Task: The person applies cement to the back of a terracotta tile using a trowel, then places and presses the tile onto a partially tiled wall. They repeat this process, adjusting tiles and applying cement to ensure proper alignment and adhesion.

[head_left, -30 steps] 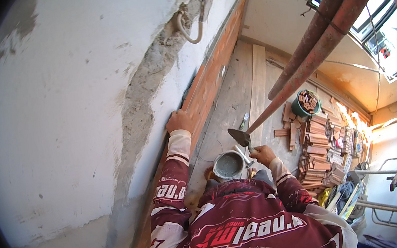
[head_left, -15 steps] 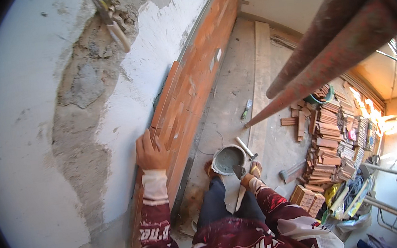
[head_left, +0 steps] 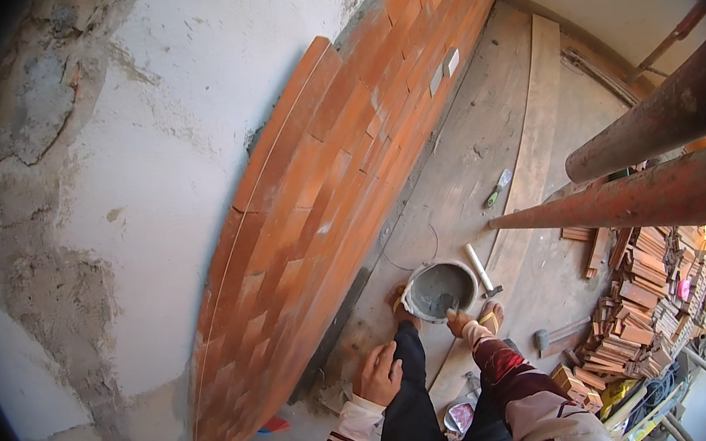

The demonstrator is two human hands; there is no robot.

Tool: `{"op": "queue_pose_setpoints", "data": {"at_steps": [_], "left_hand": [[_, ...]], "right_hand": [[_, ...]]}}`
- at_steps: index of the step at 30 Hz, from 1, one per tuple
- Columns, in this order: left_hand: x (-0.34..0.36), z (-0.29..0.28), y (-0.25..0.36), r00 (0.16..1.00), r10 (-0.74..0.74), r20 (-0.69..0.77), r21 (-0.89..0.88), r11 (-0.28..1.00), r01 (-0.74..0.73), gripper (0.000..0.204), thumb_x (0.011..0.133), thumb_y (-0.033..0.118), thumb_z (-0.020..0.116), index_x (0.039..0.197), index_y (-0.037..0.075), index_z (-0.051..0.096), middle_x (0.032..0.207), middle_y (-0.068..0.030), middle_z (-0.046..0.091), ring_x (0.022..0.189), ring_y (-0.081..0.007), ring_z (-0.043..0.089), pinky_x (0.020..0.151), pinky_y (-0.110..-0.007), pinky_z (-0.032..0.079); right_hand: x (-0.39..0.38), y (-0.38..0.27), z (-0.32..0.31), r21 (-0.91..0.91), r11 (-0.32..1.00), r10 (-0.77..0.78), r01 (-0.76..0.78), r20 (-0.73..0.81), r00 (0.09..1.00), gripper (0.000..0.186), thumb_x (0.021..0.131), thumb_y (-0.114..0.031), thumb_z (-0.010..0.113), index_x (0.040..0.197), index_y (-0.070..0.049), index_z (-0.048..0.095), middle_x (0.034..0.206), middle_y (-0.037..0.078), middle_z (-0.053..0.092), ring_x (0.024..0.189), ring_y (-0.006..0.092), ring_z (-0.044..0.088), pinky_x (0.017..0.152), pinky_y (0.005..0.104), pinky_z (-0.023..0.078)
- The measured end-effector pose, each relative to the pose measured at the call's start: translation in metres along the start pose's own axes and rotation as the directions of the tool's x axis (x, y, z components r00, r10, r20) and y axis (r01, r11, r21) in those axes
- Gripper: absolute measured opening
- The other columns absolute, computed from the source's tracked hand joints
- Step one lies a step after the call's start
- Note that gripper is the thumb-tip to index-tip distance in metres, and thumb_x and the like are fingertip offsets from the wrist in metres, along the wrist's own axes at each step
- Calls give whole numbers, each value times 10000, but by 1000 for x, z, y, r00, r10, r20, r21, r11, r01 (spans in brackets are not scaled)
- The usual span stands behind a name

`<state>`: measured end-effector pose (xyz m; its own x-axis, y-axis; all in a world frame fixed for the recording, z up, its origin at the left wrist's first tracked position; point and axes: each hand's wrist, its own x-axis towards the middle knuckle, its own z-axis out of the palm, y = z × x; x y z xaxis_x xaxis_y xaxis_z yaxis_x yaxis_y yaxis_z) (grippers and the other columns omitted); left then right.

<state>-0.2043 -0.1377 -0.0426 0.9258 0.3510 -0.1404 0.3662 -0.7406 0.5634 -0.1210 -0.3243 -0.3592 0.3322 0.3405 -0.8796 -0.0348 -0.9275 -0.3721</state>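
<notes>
My right hand grips a trowel, its blade down in a round bucket of wet grey mortar between my feet. My left hand hangs above my left thigh with loosely curved fingers and nothing in it. To the left, a band of orange brick tiles covers part of the white wall, with a taut line along its outer row. Beside the bucket lies a hammer with a pale handle.
Two rusty red steel props cross the right side. A long board and a small green-handled tool lie on the floor. Piles of loose tiles lie at lower right, near metal bars. A rough plaster patch marks the wall.
My left hand has come off the brick edge down toward my thigh. My right hand has lowered the trowel into the bucket. The view has shifted, showing more of the brick band.
</notes>
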Motion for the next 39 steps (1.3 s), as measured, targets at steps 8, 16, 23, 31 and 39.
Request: {"op": "queue_pose_setpoints", "data": {"at_steps": [8, 16, 23, 31, 39], "left_hand": [[-17, -31, 3, 996, -80, 47, 7, 997, 80, 223, 807, 161, 689, 972, 11, 676, 1032, -125, 643, 907, -325, 628, 779, -397, 511], [-25, -64, 12, 991, -15, 132, -85, 996, 27, 314, 842, 298, 667, 971, 13, 679, 990, -157, 668, 876, -347, 637, 772, -415, 506], [-33, -106, -1, 967, -50, 250, -35, 998, 61, 360, 860, 295, 644, 1093, 21, 639, 1046, -186, 652, 949, -372, 625, 820, -423, 500], [-24, -137, -46, 971, -42, 234, -64, 996, 59, 343, 862, 279, 631, 1097, 29, 640, 1078, -185, 644, 990, -374, 607, 877, -443, 476], [-6, -164, -74, 961, -35, 276, -85, 995, 61, 376, 857, 299, 631, 1103, 15, 636, 1080, -203, 640, 997, -381, 607, 848, -439, 487]], "right_hand": [[-17, -29, -82, 2, 976, -214, 220, -218, 952, 512, 812, -392, 630, 1137, 3, 606, 1142, 268, 605, 1115, 411, 560, 951, 455, 449], [-70, -207, -276, 222, 636, -469, 739, -649, 599, 386, 891, -283, 600, 1102, 38, 635, 1053, 251, 652, 1022, 359, 632, 863, 391, 492], [-169, -368, -436, 657, 110, -245, 746, -709, 661, 248, 937, -285, 578, 882, -43, 591, 674, -28, 497, 590, 96, 464, 555, 256, 411], [-180, -429, -473, 754, 110, -253, 647, -608, 752, 277, 943, -261, 556, 700, -167, 459, 648, -75, 399, 571, 60, 393, 544, 242, 343], [-176, -402, -436, 763, 51, -98, 645, -639, 763, 187, 924, -214, 565, 754, -150, 520, 697, -75, 457, 607, 59, 434, 562, 247, 360]]}}
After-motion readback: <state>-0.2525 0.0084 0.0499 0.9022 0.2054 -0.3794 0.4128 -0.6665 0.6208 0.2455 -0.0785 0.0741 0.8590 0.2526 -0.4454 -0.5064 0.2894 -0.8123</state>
